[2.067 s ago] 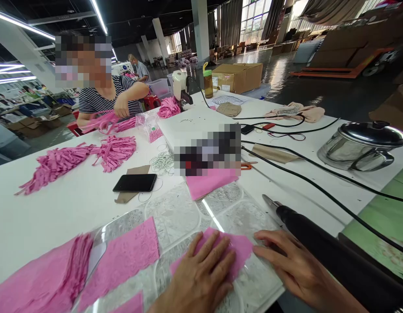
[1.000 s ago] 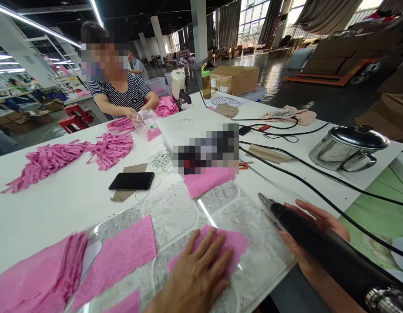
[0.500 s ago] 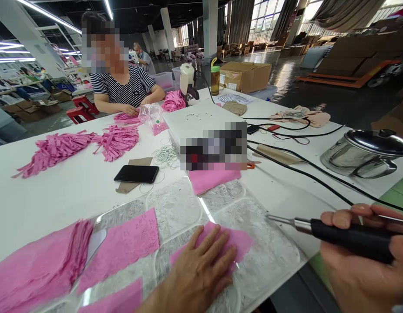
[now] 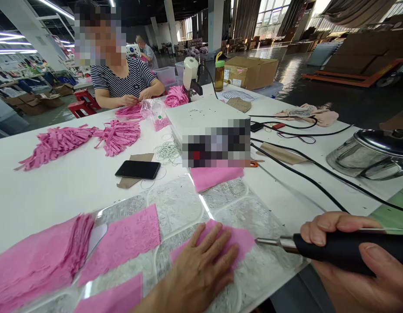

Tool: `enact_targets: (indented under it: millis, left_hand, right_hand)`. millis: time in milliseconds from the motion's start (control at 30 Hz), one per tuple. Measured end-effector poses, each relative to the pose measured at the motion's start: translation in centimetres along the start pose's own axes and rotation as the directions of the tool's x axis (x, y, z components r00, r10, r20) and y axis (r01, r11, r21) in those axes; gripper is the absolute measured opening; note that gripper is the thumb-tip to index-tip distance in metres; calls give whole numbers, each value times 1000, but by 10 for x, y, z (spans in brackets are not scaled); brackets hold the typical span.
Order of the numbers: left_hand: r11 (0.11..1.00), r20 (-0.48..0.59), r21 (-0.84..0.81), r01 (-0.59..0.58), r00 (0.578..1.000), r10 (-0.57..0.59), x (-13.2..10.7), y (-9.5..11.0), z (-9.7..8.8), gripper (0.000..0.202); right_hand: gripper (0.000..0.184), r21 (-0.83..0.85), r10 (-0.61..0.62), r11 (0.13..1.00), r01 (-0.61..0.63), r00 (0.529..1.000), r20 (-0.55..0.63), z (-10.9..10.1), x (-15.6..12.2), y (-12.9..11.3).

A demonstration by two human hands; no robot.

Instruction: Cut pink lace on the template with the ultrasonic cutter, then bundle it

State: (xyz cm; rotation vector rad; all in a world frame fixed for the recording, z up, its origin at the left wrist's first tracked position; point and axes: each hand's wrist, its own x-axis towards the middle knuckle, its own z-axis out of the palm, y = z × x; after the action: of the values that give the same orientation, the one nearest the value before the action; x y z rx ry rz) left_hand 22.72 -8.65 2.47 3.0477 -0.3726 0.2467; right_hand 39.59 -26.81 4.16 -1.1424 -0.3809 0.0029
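My left hand lies flat with fingers spread on a pink lace piece, pressing it onto the clear scratched cutting template. My right hand is wrapped round the black handle of a corded cutting tool. Its metal tip points left and touches the right edge of that pink piece. Another pink lace piece rests on the template to the left, and a stack of pink lace sits at the far left.
A black phone, rubber bands, a white box, black cables and a steel pot are on the white table. Across it a person in a striped shirt handles pink strips.
My right hand left the pink piece, took up the black tool from the table edge and brought its tip leftward to the piece. My left hand stayed flat on the fabric.
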Motion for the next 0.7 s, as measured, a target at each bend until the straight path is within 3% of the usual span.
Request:
enact_targets:
  millis: [233, 500, 700]
  left_hand:
    - [999, 15, 37, -17, 1000, 16, -1, 1, 1, 44]
    - [999, 7, 43, -14, 1000, 14, -1, 0, 2, 43]
    - [999, 12, 40, -18, 1000, 18, -1, 0, 3, 44]
  right_hand:
    - [22, -30, 13, 999, -13, 1000, 22, 1, -2, 1]
    - [16, -39, -46, 998, 50, 995, 83, 1, -1, 3]
    - [11, -19, -22, 1000, 23, 997, 75, 2, -1, 2]
